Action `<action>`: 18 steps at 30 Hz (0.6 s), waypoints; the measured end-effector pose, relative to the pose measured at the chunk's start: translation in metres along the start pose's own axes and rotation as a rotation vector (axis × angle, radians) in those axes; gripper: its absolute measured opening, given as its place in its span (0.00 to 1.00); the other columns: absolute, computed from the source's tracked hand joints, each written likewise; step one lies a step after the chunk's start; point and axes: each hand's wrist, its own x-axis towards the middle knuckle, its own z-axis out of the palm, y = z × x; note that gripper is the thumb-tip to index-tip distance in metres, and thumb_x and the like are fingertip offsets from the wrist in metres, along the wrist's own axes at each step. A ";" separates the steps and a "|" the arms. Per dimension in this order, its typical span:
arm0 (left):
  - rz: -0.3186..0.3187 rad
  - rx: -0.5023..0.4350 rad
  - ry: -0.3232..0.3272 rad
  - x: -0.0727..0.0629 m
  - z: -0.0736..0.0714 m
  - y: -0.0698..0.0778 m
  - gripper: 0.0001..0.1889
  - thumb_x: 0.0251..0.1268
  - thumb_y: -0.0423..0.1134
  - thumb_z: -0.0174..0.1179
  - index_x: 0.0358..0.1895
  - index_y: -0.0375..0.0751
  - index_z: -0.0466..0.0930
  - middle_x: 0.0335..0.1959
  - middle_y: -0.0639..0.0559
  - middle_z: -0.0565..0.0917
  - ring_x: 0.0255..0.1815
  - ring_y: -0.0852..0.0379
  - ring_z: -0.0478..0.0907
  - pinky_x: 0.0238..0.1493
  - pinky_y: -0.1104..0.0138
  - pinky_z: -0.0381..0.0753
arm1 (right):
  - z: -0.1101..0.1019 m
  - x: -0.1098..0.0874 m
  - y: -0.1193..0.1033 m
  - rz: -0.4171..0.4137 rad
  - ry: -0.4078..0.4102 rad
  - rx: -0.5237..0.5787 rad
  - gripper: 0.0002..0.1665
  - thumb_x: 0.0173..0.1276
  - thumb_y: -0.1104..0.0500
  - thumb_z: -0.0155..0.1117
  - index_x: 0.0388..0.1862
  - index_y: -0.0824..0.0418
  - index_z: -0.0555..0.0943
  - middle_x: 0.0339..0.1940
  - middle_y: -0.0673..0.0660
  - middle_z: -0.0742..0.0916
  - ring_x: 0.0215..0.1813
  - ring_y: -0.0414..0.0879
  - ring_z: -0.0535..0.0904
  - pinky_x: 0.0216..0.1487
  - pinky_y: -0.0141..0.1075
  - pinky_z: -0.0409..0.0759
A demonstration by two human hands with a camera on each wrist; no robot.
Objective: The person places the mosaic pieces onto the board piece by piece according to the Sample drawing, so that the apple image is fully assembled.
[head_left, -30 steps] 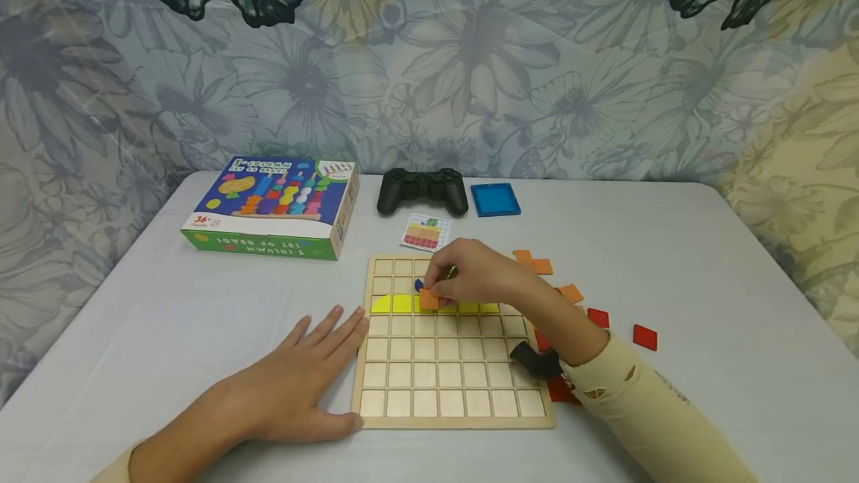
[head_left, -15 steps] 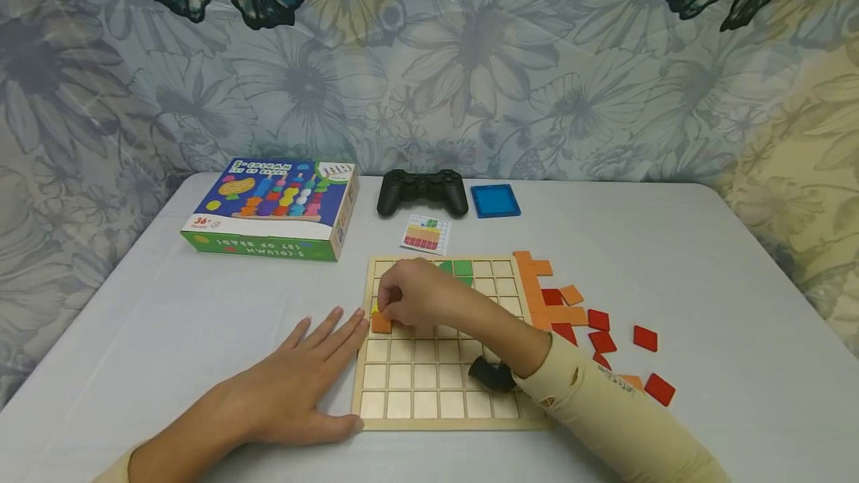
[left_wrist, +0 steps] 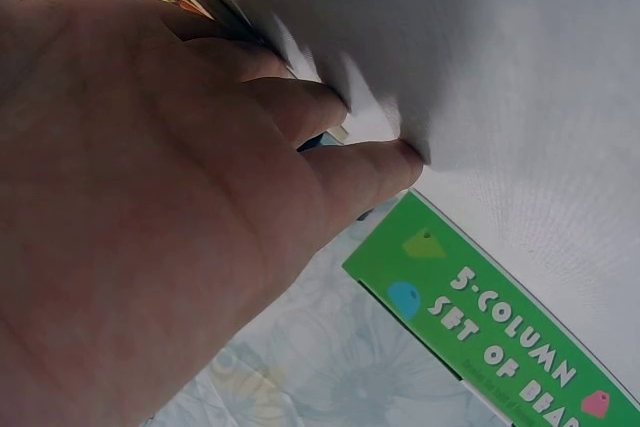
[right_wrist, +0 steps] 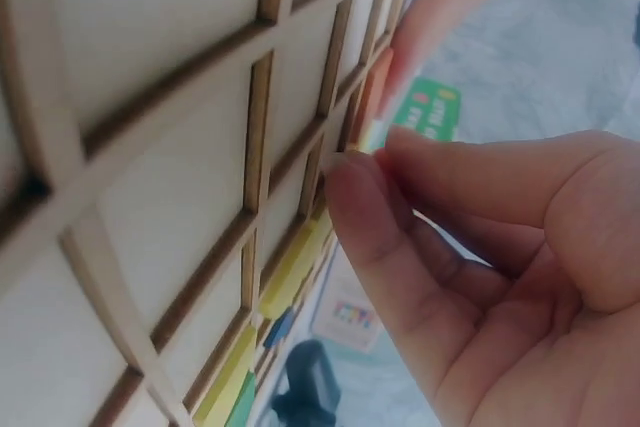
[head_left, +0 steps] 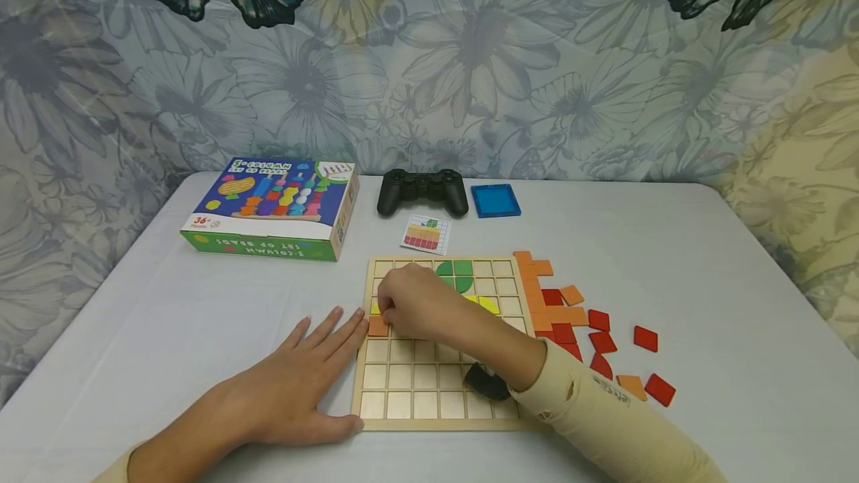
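A wooden grid board lies on the white table. My right hand reaches across it, thumb and index finger pinched at the edge of an orange square tile in the leftmost column. In the right wrist view, the fingertips come right up to this orange tile. Just above is a row of yellow tiles, partly hidden by the hand. Green tiles fill cells near the board's far side. My left hand rests flat on the cloth, fingers spread, with fingertips and thumb at the board's left edge.
Orange tiles and red tiles lie scattered right of the board. Behind it are a pattern card, a black game controller and a blue tray. A bead-set box sits at back left.
My right hand has carried the orange tile leftward from above the yellow row and lowered it into a leftmost cell below that row. The left hand has stayed in place.
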 end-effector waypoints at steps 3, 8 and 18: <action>0.005 -0.008 0.002 0.001 0.000 0.000 0.57 0.57 0.76 0.55 0.82 0.45 0.46 0.83 0.54 0.43 0.81 0.47 0.37 0.73 0.37 0.42 | -0.005 -0.004 0.002 0.017 0.017 0.010 0.12 0.64 0.69 0.68 0.21 0.57 0.85 0.22 0.46 0.82 0.29 0.41 0.75 0.31 0.32 0.74; -0.002 -0.006 -0.004 0.000 -0.001 0.001 0.57 0.57 0.76 0.55 0.82 0.46 0.45 0.83 0.55 0.43 0.81 0.48 0.36 0.73 0.39 0.42 | -0.021 -0.016 0.016 0.090 0.066 0.052 0.09 0.66 0.69 0.66 0.28 0.59 0.88 0.27 0.47 0.85 0.33 0.43 0.77 0.39 0.37 0.78; 0.003 -0.007 -0.001 0.000 0.001 0.002 0.56 0.58 0.76 0.54 0.83 0.50 0.43 0.83 0.55 0.42 0.81 0.48 0.36 0.73 0.39 0.43 | -0.065 -0.047 0.087 0.376 0.081 -0.007 0.11 0.69 0.65 0.64 0.48 0.63 0.87 0.41 0.58 0.86 0.45 0.54 0.78 0.47 0.47 0.80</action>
